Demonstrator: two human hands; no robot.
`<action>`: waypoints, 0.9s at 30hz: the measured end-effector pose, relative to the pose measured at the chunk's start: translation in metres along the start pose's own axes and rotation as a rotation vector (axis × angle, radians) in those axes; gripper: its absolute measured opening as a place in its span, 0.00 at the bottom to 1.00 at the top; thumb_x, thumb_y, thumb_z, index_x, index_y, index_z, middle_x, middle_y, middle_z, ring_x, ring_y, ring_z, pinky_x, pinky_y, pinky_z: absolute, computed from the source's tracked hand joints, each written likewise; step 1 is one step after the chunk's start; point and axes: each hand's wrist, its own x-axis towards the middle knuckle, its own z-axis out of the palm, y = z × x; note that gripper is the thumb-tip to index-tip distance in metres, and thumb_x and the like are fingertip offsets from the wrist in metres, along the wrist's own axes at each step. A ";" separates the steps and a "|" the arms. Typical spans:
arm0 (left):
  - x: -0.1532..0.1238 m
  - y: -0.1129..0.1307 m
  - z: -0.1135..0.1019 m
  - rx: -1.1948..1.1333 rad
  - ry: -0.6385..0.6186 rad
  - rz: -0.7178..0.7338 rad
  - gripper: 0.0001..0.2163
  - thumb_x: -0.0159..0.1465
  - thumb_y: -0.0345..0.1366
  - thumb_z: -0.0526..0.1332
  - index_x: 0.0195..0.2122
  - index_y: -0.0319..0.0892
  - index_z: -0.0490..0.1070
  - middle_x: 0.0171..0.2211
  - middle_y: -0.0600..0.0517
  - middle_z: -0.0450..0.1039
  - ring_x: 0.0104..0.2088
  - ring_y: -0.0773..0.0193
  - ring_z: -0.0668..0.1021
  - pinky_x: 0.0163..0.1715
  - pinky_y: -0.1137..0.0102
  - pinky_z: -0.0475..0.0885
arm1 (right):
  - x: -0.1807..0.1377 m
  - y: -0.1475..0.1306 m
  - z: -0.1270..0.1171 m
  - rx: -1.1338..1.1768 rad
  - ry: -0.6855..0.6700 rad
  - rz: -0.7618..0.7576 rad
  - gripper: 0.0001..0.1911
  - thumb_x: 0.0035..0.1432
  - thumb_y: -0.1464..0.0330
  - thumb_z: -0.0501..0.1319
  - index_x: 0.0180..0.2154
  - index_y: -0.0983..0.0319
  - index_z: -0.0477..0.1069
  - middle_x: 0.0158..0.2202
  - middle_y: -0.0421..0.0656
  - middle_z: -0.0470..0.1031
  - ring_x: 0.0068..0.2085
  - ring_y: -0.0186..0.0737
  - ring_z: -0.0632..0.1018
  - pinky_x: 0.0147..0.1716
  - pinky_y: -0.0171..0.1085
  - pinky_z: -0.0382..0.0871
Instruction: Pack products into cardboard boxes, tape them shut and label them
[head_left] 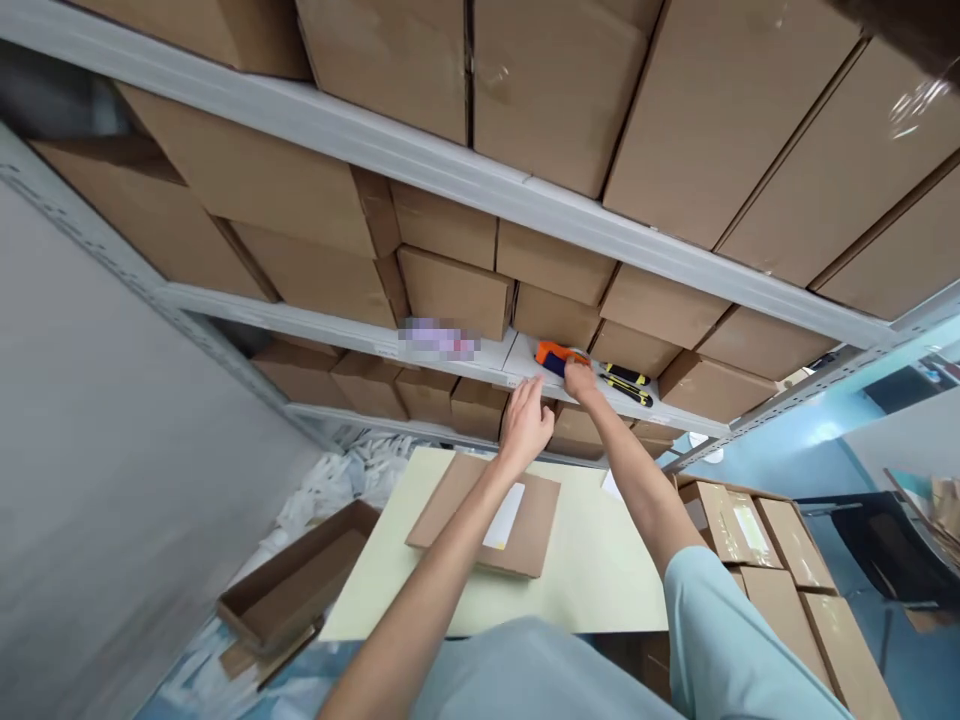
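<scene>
My right hand point(579, 381) is closed around an orange and dark blue tape dispenser point(553, 354) on the white shelf point(523, 352). Part of the dispenser is hidden behind my fingers. To its left, my left hand point(527, 422) is raised near the shelf's front edge, its fingers stretched out with nothing held. Two yellow and black utility knives point(627, 384) lie on the shelf just right of my right hand. Below my left forearm, a flat cardboard box point(534, 520) with a white label point(504, 516) rests on the pale yellow table point(600, 560).
Cardboard boxes point(450, 290) fill the shelves ahead. An opened carton point(300, 580) sits on white plastic wrapping point(330, 485) at the left. More packed boxes point(787, 600) stand at the right beside a black chair point(877, 550). A grey wall point(112, 450) bounds the left side.
</scene>
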 end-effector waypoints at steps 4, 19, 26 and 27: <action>-0.070 0.001 0.015 -0.058 0.001 -0.185 0.27 0.73 0.35 0.61 0.73 0.42 0.73 0.69 0.36 0.80 0.71 0.42 0.80 0.76 0.44 0.75 | -0.042 0.035 0.038 0.206 0.037 -0.161 0.31 0.77 0.70 0.55 0.76 0.70 0.61 0.65 0.68 0.82 0.64 0.66 0.85 0.67 0.59 0.77; -0.304 0.107 0.027 -0.033 0.068 -0.378 0.09 0.80 0.43 0.66 0.52 0.47 0.84 0.48 0.46 0.86 0.49 0.55 0.87 0.51 0.60 0.85 | -0.351 0.084 0.182 1.655 -0.303 -0.101 0.33 0.71 0.40 0.70 0.62 0.57 0.73 0.58 0.51 0.86 0.63 0.54 0.84 0.70 0.54 0.78; -0.349 0.145 -0.016 -0.042 0.077 -0.382 0.11 0.78 0.44 0.67 0.54 0.46 0.84 0.48 0.46 0.88 0.46 0.55 0.87 0.48 0.60 0.85 | -0.414 0.106 0.181 1.159 -0.125 -0.305 0.27 0.78 0.41 0.63 0.57 0.57 0.74 0.49 0.51 0.86 0.52 0.53 0.86 0.58 0.52 0.84; -0.354 0.151 -0.027 -0.049 0.123 -0.405 0.14 0.78 0.46 0.67 0.57 0.46 0.83 0.51 0.45 0.87 0.47 0.55 0.87 0.48 0.60 0.85 | -0.421 0.112 0.180 1.026 -0.098 -0.394 0.25 0.80 0.43 0.61 0.56 0.58 0.74 0.49 0.52 0.85 0.52 0.55 0.85 0.57 0.53 0.84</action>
